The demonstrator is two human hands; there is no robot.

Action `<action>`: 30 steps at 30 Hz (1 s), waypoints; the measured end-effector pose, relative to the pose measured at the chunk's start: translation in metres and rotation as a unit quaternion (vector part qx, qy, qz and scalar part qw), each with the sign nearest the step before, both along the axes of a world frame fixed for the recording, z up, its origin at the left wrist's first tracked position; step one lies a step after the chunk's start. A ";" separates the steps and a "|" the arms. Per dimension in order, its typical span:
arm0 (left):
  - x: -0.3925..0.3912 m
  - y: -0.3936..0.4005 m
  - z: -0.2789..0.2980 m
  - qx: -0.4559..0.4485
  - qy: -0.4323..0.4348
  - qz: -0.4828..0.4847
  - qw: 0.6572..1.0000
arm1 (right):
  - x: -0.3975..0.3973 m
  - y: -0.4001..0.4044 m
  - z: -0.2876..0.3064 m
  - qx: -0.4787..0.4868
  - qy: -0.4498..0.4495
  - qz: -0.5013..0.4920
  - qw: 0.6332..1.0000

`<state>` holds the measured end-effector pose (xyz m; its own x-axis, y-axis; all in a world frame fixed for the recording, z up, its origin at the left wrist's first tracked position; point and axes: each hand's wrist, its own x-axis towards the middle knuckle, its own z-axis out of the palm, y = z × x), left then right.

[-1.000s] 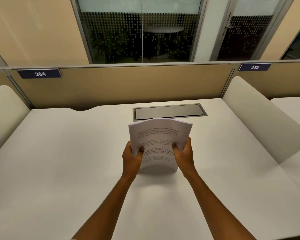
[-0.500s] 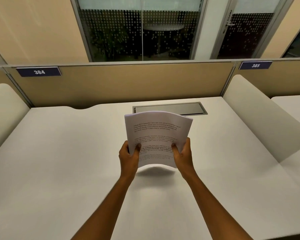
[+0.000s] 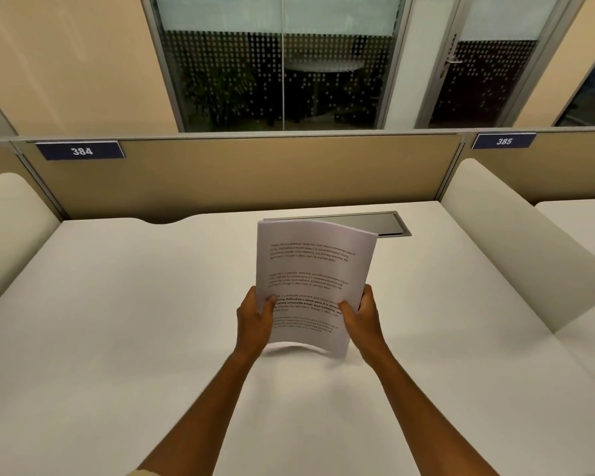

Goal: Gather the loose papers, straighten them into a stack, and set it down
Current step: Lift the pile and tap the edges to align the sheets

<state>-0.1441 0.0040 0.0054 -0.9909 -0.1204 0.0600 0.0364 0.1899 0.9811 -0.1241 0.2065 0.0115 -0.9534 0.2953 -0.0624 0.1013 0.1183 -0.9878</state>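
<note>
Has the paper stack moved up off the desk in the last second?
Yes. The paper stack rose; its top edge now overlaps the desk's cable hatch, and its bottom edge hangs above the desk.

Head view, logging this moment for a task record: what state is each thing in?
Paper stack: gathered, held upright above the desk, bowed.
Left hand: gripping the stack's left edge.
Right hand: gripping its right edge.
Desk cable hatch: closed.
Glass door: closed.
</note>
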 end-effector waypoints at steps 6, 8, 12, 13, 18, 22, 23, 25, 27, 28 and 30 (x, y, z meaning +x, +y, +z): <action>-0.046 -0.026 0.046 -0.167 0.054 -0.114 0.978 | -0.024 0.032 0.044 -0.098 0.070 -0.021 0.993; -0.061 -0.034 0.065 -0.220 0.065 -0.140 0.963 | -0.030 0.045 0.054 -0.083 0.079 -0.017 0.993; -0.083 -0.045 0.106 -0.296 0.086 -0.206 0.929 | -0.037 0.072 0.062 -0.017 0.078 0.017 0.997; -0.086 -0.045 0.116 -0.320 0.099 -0.221 0.916 | -0.038 0.077 0.063 0.002 0.071 0.034 0.997; -0.094 -0.034 0.148 -0.431 0.130 -0.291 0.844 | -0.044 0.079 0.071 0.110 0.054 0.105 0.987; -0.091 -0.015 0.156 -0.464 0.154 -0.309 0.816 | -0.048 0.063 0.076 0.113 0.056 0.095 0.987; -0.091 -0.012 0.157 -0.467 0.158 -0.309 0.813 | -0.048 0.061 0.076 0.111 0.059 0.086 0.988; -0.090 -0.009 0.156 -0.463 0.163 -0.305 0.816 | -0.046 0.059 0.076 0.109 0.070 0.072 0.989; -0.089 -0.009 0.156 -0.454 0.167 -0.296 0.824 | -0.043 0.060 0.076 0.104 0.081 0.070 0.989; -0.089 -0.011 0.155 -0.449 0.173 -0.288 0.828 | -0.041 0.061 0.077 0.099 0.084 0.070 0.989; -0.090 -0.016 0.154 -0.435 0.173 -0.267 0.842 | -0.037 0.063 0.077 0.086 0.086 0.072 0.990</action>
<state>-0.2340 -0.0120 0.1595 -0.7949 0.5758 0.1911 0.5997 0.6978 0.3917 -0.1616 0.2694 0.0882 -0.9785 0.1472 0.1447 -0.0977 0.2874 -0.9528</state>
